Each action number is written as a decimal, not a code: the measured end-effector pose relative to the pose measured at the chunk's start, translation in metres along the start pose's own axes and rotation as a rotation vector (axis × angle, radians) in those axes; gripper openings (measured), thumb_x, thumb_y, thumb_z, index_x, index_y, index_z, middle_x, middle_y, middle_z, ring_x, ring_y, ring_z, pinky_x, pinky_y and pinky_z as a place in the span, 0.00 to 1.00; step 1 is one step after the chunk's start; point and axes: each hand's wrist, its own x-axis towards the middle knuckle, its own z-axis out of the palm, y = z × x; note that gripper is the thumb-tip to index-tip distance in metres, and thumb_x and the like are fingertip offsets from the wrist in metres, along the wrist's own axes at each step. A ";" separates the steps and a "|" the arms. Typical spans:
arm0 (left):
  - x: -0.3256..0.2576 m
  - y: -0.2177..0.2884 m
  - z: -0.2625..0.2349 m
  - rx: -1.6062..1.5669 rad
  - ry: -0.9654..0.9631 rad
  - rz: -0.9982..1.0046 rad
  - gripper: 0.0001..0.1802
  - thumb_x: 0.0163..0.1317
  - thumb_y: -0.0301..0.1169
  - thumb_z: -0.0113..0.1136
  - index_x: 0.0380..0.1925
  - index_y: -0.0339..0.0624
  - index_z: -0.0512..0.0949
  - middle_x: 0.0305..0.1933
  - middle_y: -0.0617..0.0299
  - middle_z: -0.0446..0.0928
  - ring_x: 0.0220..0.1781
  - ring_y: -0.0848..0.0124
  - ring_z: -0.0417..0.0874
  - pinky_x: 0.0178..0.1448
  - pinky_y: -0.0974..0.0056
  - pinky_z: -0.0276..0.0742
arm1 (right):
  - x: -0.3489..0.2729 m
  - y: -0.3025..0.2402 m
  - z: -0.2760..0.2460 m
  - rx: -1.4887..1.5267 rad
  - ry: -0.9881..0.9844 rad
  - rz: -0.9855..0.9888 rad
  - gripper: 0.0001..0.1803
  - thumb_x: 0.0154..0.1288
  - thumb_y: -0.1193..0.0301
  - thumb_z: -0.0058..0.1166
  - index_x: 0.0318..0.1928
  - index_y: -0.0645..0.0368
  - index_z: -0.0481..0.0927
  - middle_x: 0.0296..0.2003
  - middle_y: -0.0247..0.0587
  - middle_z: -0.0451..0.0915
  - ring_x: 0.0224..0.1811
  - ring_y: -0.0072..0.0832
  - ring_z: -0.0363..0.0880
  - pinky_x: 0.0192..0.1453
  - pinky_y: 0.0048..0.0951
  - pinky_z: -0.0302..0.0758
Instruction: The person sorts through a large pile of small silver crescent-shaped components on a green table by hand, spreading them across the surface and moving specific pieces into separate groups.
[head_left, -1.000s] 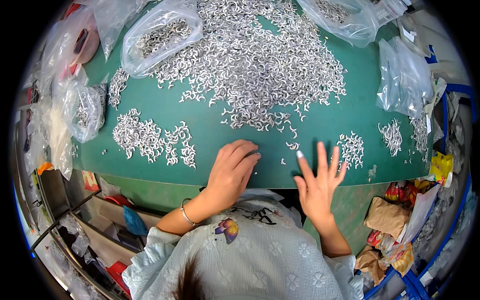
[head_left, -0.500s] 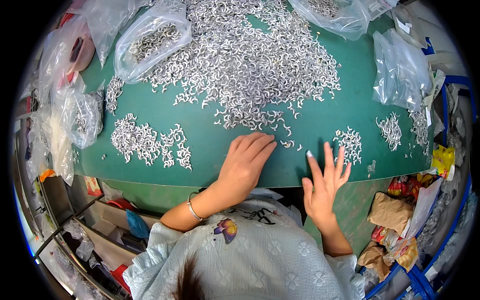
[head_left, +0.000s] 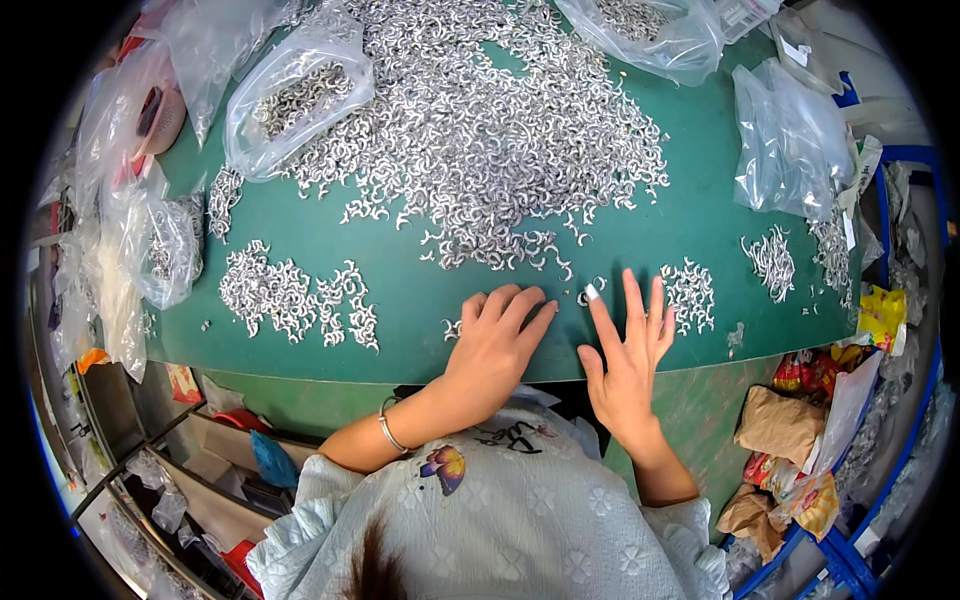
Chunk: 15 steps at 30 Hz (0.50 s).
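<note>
Small curved silvery metal pieces form a large pile (head_left: 500,150) on the green table (head_left: 690,170). My left hand (head_left: 498,345) rests palm down near the front edge, below the pile. Its fingers are bent and a little apart, fingertips at the tabletop; its thumb and palm underside are hidden. A few pieces (head_left: 452,328) lie just left of it. My right hand (head_left: 628,375) is open with fingers spread, its index fingertip beside a few loose pieces (head_left: 594,288). A small heap of pieces (head_left: 688,297) lies just right of its fingers.
Another heap (head_left: 268,290) lies to the left, and a small bunch of slimmer pieces (head_left: 770,265) to the right. Clear plastic bags (head_left: 240,130) holding pieces stand along the far and left sides. More clear bags (head_left: 790,140) lie at the right. Shelving flanks the table.
My right hand has moved left, toward my left hand and the loose pieces. My left hand has drawn slightly nearer to me, and pieces now show more plainly at its left. The view has shifted slightly.
</note>
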 end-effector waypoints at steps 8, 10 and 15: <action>0.003 0.013 0.003 -0.196 0.031 -0.001 0.29 0.48 0.17 0.53 0.56 0.32 0.74 0.58 0.53 0.72 0.59 0.56 0.72 0.59 0.54 0.64 | -0.004 0.002 -0.001 0.038 -0.064 -0.025 0.25 0.62 0.65 0.59 0.61 0.45 0.78 0.74 0.52 0.52 0.76 0.62 0.42 0.71 0.68 0.37; 0.004 0.004 0.001 -0.175 0.087 0.004 0.29 0.48 0.17 0.53 0.55 0.30 0.73 0.61 0.49 0.70 0.60 0.54 0.72 0.57 0.53 0.64 | -0.006 -0.001 -0.002 0.043 -0.074 -0.054 0.24 0.61 0.64 0.60 0.60 0.45 0.79 0.74 0.50 0.53 0.76 0.61 0.42 0.71 0.68 0.38; 0.018 0.002 -0.003 -0.045 0.061 0.020 0.31 0.46 0.14 0.53 0.57 0.35 0.74 0.63 0.55 0.71 0.61 0.57 0.72 0.57 0.53 0.64 | -0.015 0.005 0.000 -0.037 -0.065 -0.021 0.24 0.59 0.61 0.62 0.58 0.43 0.80 0.74 0.48 0.55 0.77 0.59 0.43 0.70 0.69 0.38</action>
